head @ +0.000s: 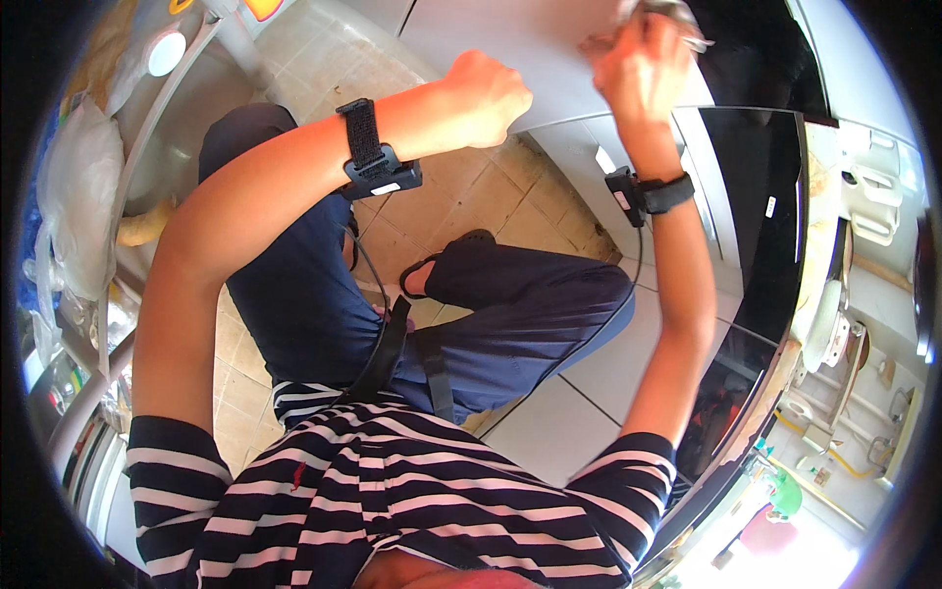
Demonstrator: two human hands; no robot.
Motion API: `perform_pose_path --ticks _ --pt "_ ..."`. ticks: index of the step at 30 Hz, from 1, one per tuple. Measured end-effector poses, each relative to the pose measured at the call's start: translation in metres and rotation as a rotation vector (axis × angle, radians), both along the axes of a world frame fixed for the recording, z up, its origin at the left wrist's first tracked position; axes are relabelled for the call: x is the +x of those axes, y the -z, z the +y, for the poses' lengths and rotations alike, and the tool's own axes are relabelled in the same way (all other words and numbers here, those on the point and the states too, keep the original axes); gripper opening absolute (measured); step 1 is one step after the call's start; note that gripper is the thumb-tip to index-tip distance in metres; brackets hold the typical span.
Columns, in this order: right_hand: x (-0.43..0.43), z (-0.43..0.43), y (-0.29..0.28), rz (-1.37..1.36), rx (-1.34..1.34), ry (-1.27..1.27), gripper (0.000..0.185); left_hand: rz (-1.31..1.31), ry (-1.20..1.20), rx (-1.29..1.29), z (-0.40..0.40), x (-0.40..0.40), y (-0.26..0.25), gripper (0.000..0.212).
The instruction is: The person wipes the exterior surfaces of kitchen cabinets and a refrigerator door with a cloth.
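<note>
My left hand is closed in a fist in front of a light grey cabinet panel. Its fingers face away from me, and nothing shows in it. Further right and higher, my right hand is blurred and grips a crumpled greyish cloth. It is over the right part of the panel, next to a glossy black surface; whether the cloth touches either cannot be told. Black straps with small boxes sit on both wrists.
Tan floor tiles lie below my crouched legs. At left, a translucent plastic bag and a white round lid are by a rack. At right, a counter edge runs beside white containers. Cables hang from both wrist boxes.
</note>
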State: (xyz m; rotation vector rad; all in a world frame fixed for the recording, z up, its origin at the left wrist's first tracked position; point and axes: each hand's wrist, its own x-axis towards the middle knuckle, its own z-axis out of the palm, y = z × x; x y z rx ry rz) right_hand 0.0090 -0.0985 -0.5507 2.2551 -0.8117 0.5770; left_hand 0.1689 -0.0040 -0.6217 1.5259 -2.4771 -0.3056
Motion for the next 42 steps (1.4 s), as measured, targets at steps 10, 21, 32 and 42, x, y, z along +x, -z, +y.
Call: perform_pose_path --ticks 10,21,32,42 --pt "-0.005 -0.005 0.014 0.151 -0.149 0.096 0.036 -0.115 0.01 0.049 0.003 -0.006 -0.004 0.008" --pt "0.001 -0.013 0.021 0.32 -0.186 0.094 0.047 -0.055 0.038 0.01 0.004 -0.004 0.003 0.005" --pt "0.016 -0.023 -0.002 0.175 -0.347 0.18 0.018 -0.031 0.023 -0.014 0.003 -0.006 0.003 0.006" --pt "0.023 -0.021 0.002 0.066 -0.341 0.189 0.035 -0.035 0.007 -0.019 0.007 0.004 0.004 0.004"
